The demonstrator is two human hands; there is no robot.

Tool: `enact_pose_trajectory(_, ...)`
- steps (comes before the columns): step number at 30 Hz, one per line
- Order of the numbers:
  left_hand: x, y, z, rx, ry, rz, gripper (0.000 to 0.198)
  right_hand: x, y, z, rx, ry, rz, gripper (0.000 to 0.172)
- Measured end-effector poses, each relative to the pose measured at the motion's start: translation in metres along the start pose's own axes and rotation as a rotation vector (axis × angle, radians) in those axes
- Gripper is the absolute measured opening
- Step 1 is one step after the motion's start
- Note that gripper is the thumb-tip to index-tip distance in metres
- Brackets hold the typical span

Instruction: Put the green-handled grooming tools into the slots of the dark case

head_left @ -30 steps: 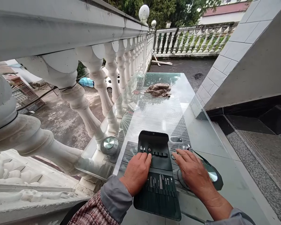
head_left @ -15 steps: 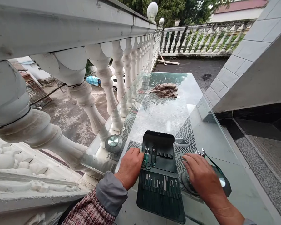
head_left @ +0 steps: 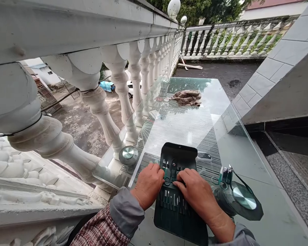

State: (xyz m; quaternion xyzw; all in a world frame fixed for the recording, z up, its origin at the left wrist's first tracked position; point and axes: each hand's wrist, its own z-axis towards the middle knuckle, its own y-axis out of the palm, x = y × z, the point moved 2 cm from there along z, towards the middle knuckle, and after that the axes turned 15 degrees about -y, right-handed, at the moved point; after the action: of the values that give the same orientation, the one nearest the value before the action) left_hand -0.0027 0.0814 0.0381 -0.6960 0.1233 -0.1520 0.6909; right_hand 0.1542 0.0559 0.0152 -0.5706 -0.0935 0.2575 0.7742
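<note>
A dark green manicure case (head_left: 179, 153) lies unfolded on the glass table (head_left: 192, 123). Small metal tools sit in loops on its lower half, and green-handled scissors (head_left: 166, 174) are at its upper left. My left hand (head_left: 149, 184) is closed on the case's left edge beside the scissors. Over the right part of the case, my right hand (head_left: 199, 193) has its thumb and fingers together near the middle loops; whatever they hold is hidden. To the right, nail clippers (head_left: 226, 176) and another pair of scissors (head_left: 219, 181) rest on the glass.
A crumpled brown cloth (head_left: 187, 98) lies farther back on the glass. A dark oval object (head_left: 204, 156) is behind the case. Round metal table supports (head_left: 128, 153) show at both sides. White balusters (head_left: 100, 109) line the left.
My right hand has moved left from beside the clippers to over the case. The view has shifted slightly, and my left hand remains at the case's left edge.
</note>
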Motion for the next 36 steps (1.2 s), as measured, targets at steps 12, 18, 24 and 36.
enact_pose_trajectory(12, 0.002, 0.005, 0.002, -0.071, -0.022, 0.006, 0.008, 0.010, 0.005, 0.007, 0.072, 0.191, 0.101, 0.019)
enact_pose_trajectory(18, 0.002, 0.004, 0.002, -0.079, -0.021, 0.006, 0.008, 0.017, 0.007, 0.014, 0.051, 0.174, 0.108, 0.045)
enact_pose_trajectory(24, 0.002, 0.004, 0.003, -0.099, -0.013, -0.006, 0.005, 0.017, 0.008, 0.013, 0.042, 0.136, 0.100, 0.049)
enact_pose_trajectory(36, 0.003, 0.007, 0.003, -0.075, -0.018, -0.007, 0.007, 0.020, 0.010, 0.031, 0.129, 0.183, 0.185, 0.021)
